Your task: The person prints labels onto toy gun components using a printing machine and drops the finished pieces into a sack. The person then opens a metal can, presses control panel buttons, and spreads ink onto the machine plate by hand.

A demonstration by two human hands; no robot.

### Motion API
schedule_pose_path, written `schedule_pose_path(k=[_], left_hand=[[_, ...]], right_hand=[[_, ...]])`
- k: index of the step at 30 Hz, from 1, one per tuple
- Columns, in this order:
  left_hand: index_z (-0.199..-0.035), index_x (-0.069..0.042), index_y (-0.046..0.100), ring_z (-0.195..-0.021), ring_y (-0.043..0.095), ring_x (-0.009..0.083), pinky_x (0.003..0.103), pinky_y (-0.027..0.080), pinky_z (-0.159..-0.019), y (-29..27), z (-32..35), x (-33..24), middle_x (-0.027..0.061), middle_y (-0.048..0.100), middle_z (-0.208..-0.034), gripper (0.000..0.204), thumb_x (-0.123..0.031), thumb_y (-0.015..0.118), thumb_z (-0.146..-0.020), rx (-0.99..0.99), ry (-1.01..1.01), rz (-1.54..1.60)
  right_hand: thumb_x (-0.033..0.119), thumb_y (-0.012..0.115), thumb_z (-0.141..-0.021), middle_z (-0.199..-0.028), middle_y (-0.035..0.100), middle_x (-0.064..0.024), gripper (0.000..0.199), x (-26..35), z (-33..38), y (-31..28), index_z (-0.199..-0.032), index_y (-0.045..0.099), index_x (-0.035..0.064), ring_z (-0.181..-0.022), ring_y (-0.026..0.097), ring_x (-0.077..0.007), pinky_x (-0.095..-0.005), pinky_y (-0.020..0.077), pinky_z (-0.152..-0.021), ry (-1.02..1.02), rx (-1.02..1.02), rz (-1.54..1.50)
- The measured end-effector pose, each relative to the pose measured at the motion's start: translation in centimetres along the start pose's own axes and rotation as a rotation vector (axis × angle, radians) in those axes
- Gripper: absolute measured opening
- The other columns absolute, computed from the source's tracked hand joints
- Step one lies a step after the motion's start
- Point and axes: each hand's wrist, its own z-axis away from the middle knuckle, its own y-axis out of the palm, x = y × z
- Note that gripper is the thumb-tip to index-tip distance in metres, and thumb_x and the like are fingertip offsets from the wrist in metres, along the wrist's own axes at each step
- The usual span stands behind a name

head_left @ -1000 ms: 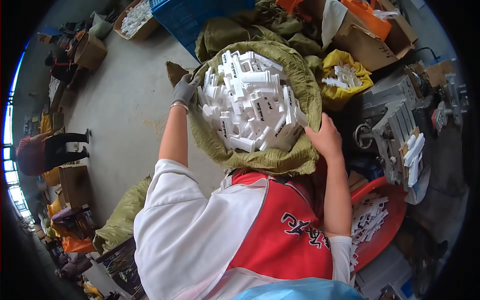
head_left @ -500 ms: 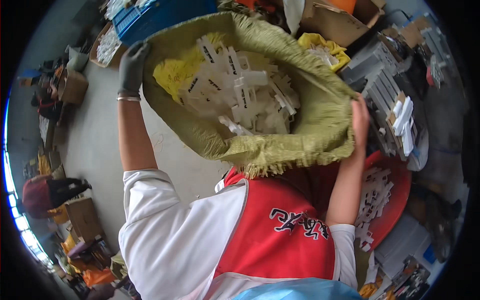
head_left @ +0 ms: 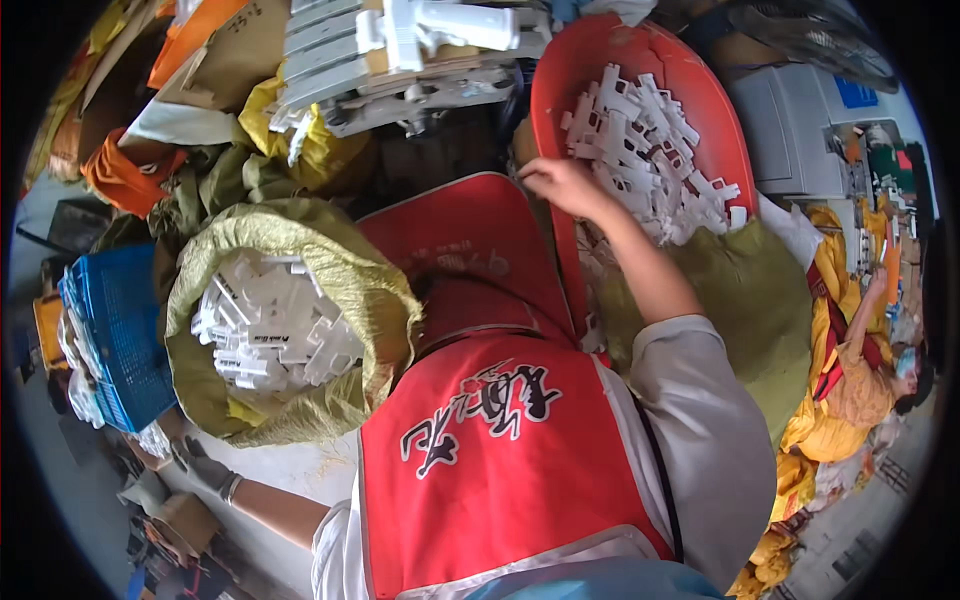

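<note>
A green woven sack [head_left: 385,290] stands open at my left, its rim rolled outward. Inside lie many white plastic toy-pistol pieces [head_left: 275,320], some with dark print, and a bit of yellow bag. My left hand [head_left: 205,470], in a grey glove, is beside the sack's lower left side with its fingers stretched out, holding nothing. Bare and loosely bent, my right hand [head_left: 562,187] hovers by the near left edge of a red basin [head_left: 553,85], its fingers apart and nothing visible in them. The basin holds a heap of similar white pieces [head_left: 650,150].
A slatted grey stand [head_left: 330,50] at the top carries white pieces. A blue crate [head_left: 125,330] stands left of the sack, and a yellow bag [head_left: 325,150] lies beyond it. Green sacking [head_left: 745,310] drapes below the basin. Another person [head_left: 860,375] is at the far right.
Both hands have let go of the sack's rim. The view has turned to the right, so the sack now appears at the left. My right hand has moved to the basin.
</note>
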Motion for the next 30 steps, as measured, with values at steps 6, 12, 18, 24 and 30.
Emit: schedule_pose_path(k=[6,12,18,24,30], left_hand=[[-0.123,0.005,0.057,-0.106,0.058,0.0215,0.030,0.049,-0.092,8.3,5.4,-6.6,0.0122,0.059,-0.120,0.036,-0.019,0.055,-0.097,0.124,0.267,-0.171],[-0.116,0.004,0.063,-0.102,0.061,0.0188,0.029,0.050,-0.088,12.9,7.3,-9.1,0.0105,0.065,-0.114,0.027,-0.012,0.054,-0.096,0.345,0.439,-0.471],[-0.108,0.000,0.068,-0.097,0.064,0.0168,0.029,0.049,-0.087,22.9,15.2,-16.3,0.0100,0.069,-0.107,0.021,-0.010,0.056,-0.094,0.437,0.592,-0.624],[-0.104,0.001,0.068,-0.092,0.067,0.0191,0.029,0.052,-0.082,30.3,18.2,-20.0,0.0120,0.070,-0.102,0.018,-0.002,0.062,-0.087,0.672,0.838,-0.431],[-0.101,-0.002,0.068,-0.088,0.068,0.0259,0.032,0.052,-0.078,38.2,21.3,-23.7,0.0134,0.068,-0.102,0.018,-0.008,0.066,-0.084,0.975,0.907,-0.220]], right_hand=[[0.020,0.062,-0.084,-0.109,0.066,-0.0169,0.028,-20.2,-1.5,-7.8,-0.107,0.061,0.0044,-0.098,0.063,-0.0364,-0.0419,0.0498,-0.083,0.363,-0.559,0.402],[0.045,0.071,-0.075,-0.125,0.055,-0.0291,0.079,-29.0,-6.1,-9.8,-0.132,0.043,-0.0023,-0.119,0.052,-0.0433,-0.0459,0.0417,-0.100,0.495,-0.667,0.407],[0.047,0.070,-0.074,-0.125,0.061,-0.0168,0.076,-18.0,-6.5,-7.5,-0.138,0.040,0.0189,-0.109,0.061,-0.0378,-0.0512,0.0494,-0.084,0.682,-0.504,0.528],[0.026,0.071,-0.072,-0.113,0.062,-0.0183,0.049,-15.7,-5.3,-8.0,-0.113,0.050,0.0097,-0.102,0.061,-0.0385,-0.0477,0.0500,-0.081,0.346,-0.443,0.534],[0.001,0.072,-0.065,-0.110,0.057,-0.0194,0.034,-17.9,2.2,-9.7,-0.094,0.057,0.0038,-0.100,0.057,-0.0390,-0.0433,0.0488,-0.084,0.234,-0.197,0.594]])
